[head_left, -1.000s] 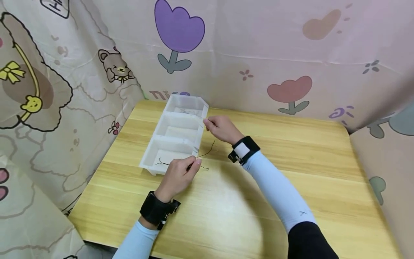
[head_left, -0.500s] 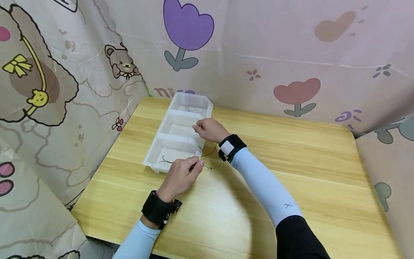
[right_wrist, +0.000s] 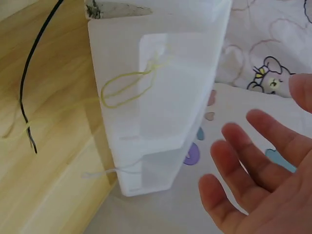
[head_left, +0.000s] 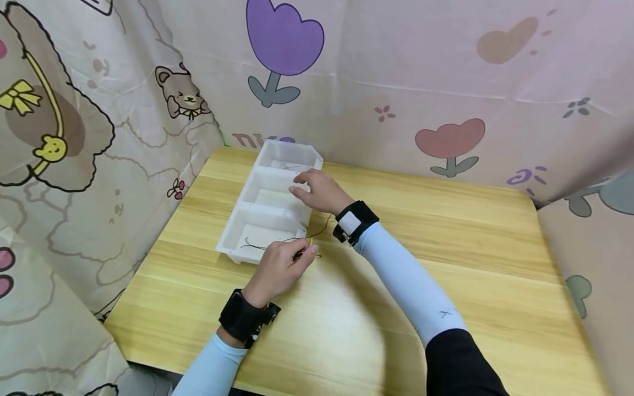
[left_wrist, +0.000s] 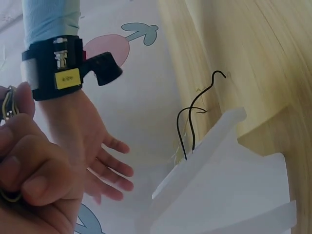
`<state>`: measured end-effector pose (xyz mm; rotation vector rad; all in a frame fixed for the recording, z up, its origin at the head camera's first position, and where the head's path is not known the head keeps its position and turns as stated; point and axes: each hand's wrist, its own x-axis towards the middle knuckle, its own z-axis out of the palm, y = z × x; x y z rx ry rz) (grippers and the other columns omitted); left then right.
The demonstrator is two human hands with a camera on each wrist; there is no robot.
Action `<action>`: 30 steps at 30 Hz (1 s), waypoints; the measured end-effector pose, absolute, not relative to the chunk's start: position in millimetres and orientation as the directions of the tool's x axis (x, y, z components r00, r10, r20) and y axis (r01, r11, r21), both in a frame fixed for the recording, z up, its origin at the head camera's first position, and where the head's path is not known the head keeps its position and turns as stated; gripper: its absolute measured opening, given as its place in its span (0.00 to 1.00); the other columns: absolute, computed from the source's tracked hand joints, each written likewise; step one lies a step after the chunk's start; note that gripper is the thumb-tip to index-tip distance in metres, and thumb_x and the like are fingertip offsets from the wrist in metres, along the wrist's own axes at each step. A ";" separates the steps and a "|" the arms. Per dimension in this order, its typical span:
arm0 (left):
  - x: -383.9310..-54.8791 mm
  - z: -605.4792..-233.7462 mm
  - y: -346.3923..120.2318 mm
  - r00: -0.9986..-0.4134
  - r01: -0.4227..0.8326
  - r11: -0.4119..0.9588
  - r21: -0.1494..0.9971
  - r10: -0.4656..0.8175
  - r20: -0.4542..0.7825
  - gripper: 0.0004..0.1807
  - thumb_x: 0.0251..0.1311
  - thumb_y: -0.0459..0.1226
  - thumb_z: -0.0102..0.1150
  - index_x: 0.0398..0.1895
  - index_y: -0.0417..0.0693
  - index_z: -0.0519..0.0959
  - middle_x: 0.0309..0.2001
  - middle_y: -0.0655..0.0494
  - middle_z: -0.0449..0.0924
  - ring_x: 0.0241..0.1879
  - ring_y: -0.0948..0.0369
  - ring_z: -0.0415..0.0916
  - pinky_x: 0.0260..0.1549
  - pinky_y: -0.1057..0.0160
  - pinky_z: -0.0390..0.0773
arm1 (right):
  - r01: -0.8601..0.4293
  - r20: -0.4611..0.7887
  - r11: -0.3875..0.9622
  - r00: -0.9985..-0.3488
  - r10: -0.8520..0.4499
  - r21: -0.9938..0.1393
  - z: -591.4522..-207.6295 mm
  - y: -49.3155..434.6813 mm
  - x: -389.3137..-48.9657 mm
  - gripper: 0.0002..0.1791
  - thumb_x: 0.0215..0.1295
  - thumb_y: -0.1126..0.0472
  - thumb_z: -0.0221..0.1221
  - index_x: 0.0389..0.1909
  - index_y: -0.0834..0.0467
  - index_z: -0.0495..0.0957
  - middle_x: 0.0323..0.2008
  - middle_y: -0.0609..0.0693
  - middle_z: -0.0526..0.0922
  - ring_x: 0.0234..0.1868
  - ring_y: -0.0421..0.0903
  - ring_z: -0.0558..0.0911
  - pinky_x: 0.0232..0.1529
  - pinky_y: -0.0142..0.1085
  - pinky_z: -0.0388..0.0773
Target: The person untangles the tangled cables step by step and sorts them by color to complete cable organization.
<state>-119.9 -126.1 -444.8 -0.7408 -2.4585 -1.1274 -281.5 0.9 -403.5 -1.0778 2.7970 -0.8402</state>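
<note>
My left hand is curled round a small bundle of black and yellow wires at the near end of the white three-compartment tray. In the left wrist view, loops of the wire bundle show between thumb and fingers. Over the middle compartment hovers my right hand, its fingers spread and holding nothing. The right wrist view shows a looped yellow wire at the middle compartment, overhanging its side. Black wires stick out past the near compartment's wall.
A pale wire lies at the far compartment and reaches over its edge. The tray stands on a wooden table near its back left. Patterned cloth hangs behind and along the left side.
My right hand has come from the far compartment to the middle one and let go of a yellow wire there; its fingers have spread. My left hand keeps its grip on the wires.
</note>
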 end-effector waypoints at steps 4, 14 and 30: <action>-119.9 -445.0 -123.4 -0.798 0.596 0.550 0.585 0.326 0.506 0.15 0.66 0.50 0.49 0.21 0.60 0.72 0.14 0.69 0.60 0.15 0.71 0.58 0.14 0.68 0.61 | -0.645 0.189 0.548 -0.722 -0.666 -0.533 -397.6 6.8 -272.4 0.17 0.68 0.50 0.50 0.45 0.57 0.78 0.38 0.48 0.80 0.38 0.40 0.74 0.41 0.37 0.74; -120.3 -444.2 -122.1 -0.787 0.608 0.561 0.562 0.328 0.523 0.12 0.57 0.49 0.61 0.32 0.51 0.78 0.19 0.66 0.67 0.17 0.70 0.61 0.17 0.67 0.66 | -0.729 0.262 0.337 -0.574 -0.776 -0.596 -383.4 26.8 -223.6 0.15 0.70 0.51 0.49 0.40 0.55 0.80 0.30 0.43 0.80 0.29 0.37 0.74 0.31 0.35 0.74; -123.3 -445.8 -118.3 -0.818 0.552 0.596 0.583 0.253 0.516 0.08 0.60 0.46 0.55 0.34 0.53 0.78 0.16 0.64 0.64 0.18 0.67 0.62 0.17 0.64 0.66 | -0.813 0.341 0.398 -0.551 -0.762 -0.424 -395.6 57.3 -183.4 0.22 0.68 0.49 0.50 0.12 0.46 0.68 0.10 0.37 0.62 0.13 0.32 0.62 0.15 0.31 0.62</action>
